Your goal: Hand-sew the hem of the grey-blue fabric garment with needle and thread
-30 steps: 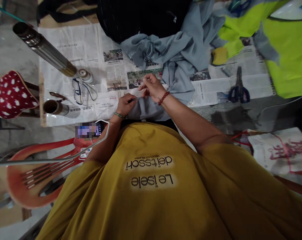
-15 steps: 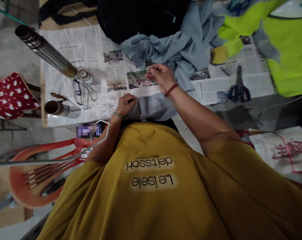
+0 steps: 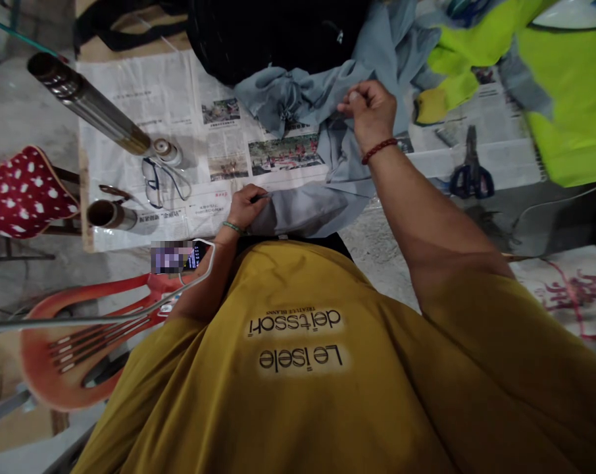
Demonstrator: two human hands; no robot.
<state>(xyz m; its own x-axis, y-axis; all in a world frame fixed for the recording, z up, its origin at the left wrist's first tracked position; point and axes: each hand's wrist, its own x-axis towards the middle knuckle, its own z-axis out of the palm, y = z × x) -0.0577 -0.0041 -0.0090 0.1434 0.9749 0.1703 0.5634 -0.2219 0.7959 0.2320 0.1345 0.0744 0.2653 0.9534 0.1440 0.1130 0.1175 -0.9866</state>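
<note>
My left hand is closed at the table's near edge, its thumb and fingers pinching a corner of the grey cloth. This cloth spreads from there over my lap and joins the crumpled part lying further up the table. My right hand is raised above the crumpled grey cloth, up and to the right of the left hand. Its fingers are pinched together. Whatever they hold, if anything, is too small to make out. Scissors with dark handles lie to the right of the right forearm.
Newspaper covers the table. A tall metal flask, glasses and a cup stand or lie at left. A black bag sits at the back, yellow-green cloth and an iron at right. A red chair holds a phone.
My right hand has moved away from the left, up and to the right, with its fingers still pinched. My left hand has stayed in place on the grey cloth.
</note>
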